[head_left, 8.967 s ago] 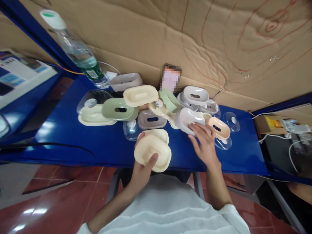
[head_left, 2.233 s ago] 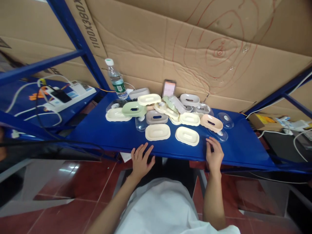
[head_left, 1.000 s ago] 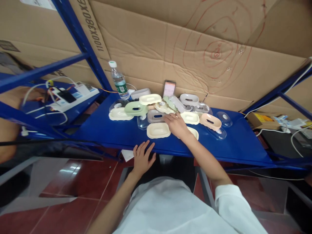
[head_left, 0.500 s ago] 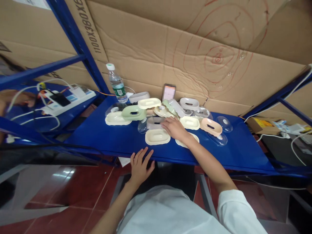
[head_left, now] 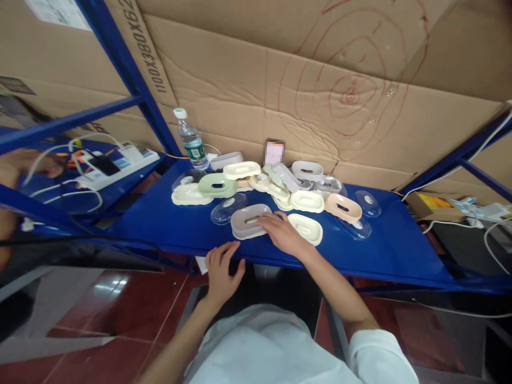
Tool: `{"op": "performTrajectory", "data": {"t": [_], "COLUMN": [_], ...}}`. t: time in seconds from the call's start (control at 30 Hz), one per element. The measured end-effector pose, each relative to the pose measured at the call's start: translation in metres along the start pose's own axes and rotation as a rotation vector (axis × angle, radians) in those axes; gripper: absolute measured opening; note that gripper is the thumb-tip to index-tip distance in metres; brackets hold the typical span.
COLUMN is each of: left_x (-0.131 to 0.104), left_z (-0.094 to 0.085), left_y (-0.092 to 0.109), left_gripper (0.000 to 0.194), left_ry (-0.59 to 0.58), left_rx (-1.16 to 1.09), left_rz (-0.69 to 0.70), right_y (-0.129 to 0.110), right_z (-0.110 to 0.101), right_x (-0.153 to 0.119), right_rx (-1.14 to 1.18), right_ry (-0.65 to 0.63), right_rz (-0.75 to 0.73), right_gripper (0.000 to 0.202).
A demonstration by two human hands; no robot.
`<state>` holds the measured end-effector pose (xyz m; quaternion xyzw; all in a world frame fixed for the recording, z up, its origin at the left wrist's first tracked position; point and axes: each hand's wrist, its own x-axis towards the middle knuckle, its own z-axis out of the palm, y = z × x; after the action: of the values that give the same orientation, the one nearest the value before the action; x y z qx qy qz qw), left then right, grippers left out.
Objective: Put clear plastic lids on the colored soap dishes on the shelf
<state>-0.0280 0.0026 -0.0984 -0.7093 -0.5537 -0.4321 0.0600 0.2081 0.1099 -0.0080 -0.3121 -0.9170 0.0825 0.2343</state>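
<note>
My right hand (head_left: 283,230) grips the right end of a grey slotted soap dish (head_left: 243,223), its fingertips at the slot. This dish sits over a cream dish, of which only a thin edge shows beneath. My left hand (head_left: 222,271) is at the table's front edge just below, fingers spread and nothing in them. To the right of my right hand lies a cream oval dish (head_left: 307,228). A clear plastic oval cover (head_left: 229,208) rests left of the grey dish.
Behind is a heap of dishes, among them a green one (head_left: 217,186) and a peach one (head_left: 343,208). A water bottle (head_left: 192,144) stands at the back left of the blue table (head_left: 148,229). Further left, another person's hand (head_left: 46,162) is near a power strip (head_left: 120,165).
My right hand has brought the grey soap dish forward from the heap onto the cream dish. The clear cover beside it shows fully. My left hand has shifted slightly left.
</note>
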Motion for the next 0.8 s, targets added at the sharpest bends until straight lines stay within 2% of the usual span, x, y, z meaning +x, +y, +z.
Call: {"op": "performTrajectory", "data": {"t": [0.1,0.23,0.33,0.47,0.57,0.63,0.7,0.8], "left_x": [0.020,0.041,0.041,0.036,0.047,0.062,0.078,0.093], "left_z": [-0.013,-0.019,-0.016,-0.019,-0.029,-0.034,-0.036,-0.031], "left_y": [-0.005,-0.017,-0.020,-0.020,-0.030,-0.043,-0.059,-0.075], "left_gripper": [0.048,0.037,0.027,0.026,0.032,0.040,0.049,0.059], "left_ry": [-0.001,-0.075,-0.127,-0.109,-0.105,-0.059,-0.048,-0.183], "left_rx": [-0.064,-0.041,-0.016,-0.021,-0.103,-0.125,-0.094,0.044], "left_rz": [-0.080,0.024,0.102,0.096,0.052,-0.015,-0.062,-0.089], "right_y": [-0.010,-0.031,-0.039,-0.038,-0.037,-0.038,-0.038,-0.037], "right_z": [0.005,0.021,0.029,0.028,0.024,0.022,0.020,0.019], "right_x": [-0.005,-0.016,-0.023,-0.026,-0.028,-0.030,-0.032,-0.034], "right_rx": [-0.015,-0.105,-0.105,0.025,0.094,0.085,0.047,0.043], "right_ry": [0.026,0.052,0.071,0.107,0.134,0.157,0.189,0.231], "right_rz": [-0.033,-0.017,0.023,0.056,0.084,0.123,0.187,0.288], "right_gripper": [0.036,0.032,0.028,0.025,0.025,0.032,0.047,0.067]}}
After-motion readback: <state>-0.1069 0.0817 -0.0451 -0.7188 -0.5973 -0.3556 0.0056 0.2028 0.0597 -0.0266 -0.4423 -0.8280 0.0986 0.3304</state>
